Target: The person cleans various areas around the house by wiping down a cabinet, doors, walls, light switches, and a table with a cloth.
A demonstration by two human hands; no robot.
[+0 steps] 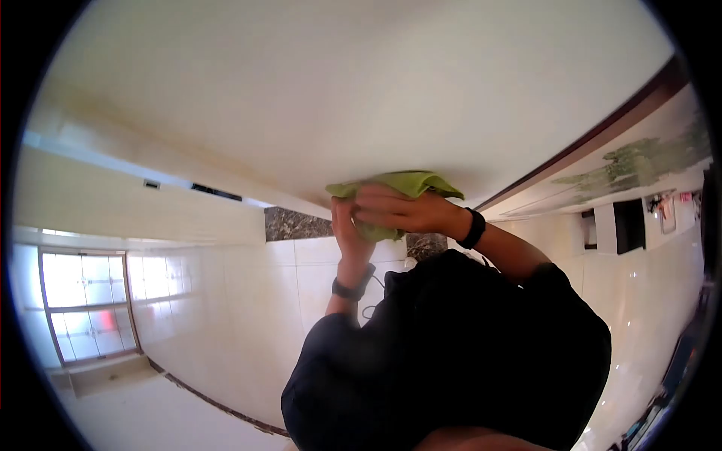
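Observation:
A green cloth [421,182] lies bunched against a large pale upright surface [361,90], which looks like a door. My right hand [402,209] rests over the cloth with its fingers pointing left, pressing it. Just left of it and partly behind it, my left hand [352,231] holds the lower part of the cloth, its fingers bent and partly hidden. A dark band [353,286] circles my left wrist, and a black band [472,229] circles my right.
Dark metal plates [216,192] sit along the pale surface's left edge. A brown trim [609,113] runs on the right. Dark speckled stone [297,224] and light tiles [316,255] lie below. A window [86,301] is at far left, and a plant-patterned wall [639,161] at right.

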